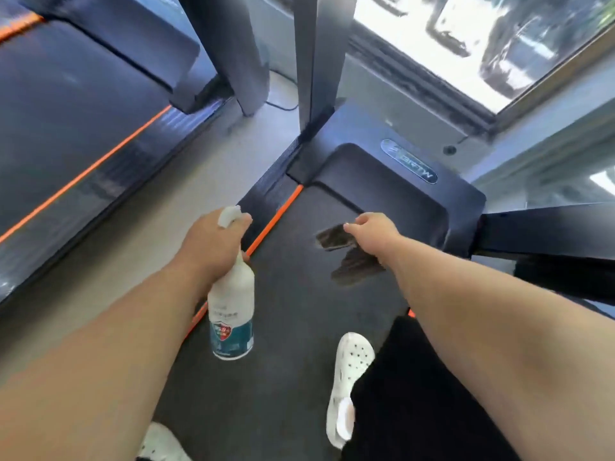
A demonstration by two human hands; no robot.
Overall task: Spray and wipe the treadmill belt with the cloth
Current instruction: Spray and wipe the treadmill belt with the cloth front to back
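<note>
I stand on the dark treadmill belt (293,314), which has an orange stripe along its left edge. My left hand (209,244) grips the neck of a white spray bottle (232,311) with a teal label, held over the belt's left side. My right hand (374,232) holds a dark brown cloth (349,254) above the front part of the belt, near the motor cover (392,181). The cloth hangs in folds below my fingers.
My white perforated shoes (349,377) stand on the belt. A grey upright post (316,61) rises at the front left. A second treadmill (76,128) lies to the left across a grey floor strip. A window (482,38) is ahead, and a dark handrail (549,231) juts in at right.
</note>
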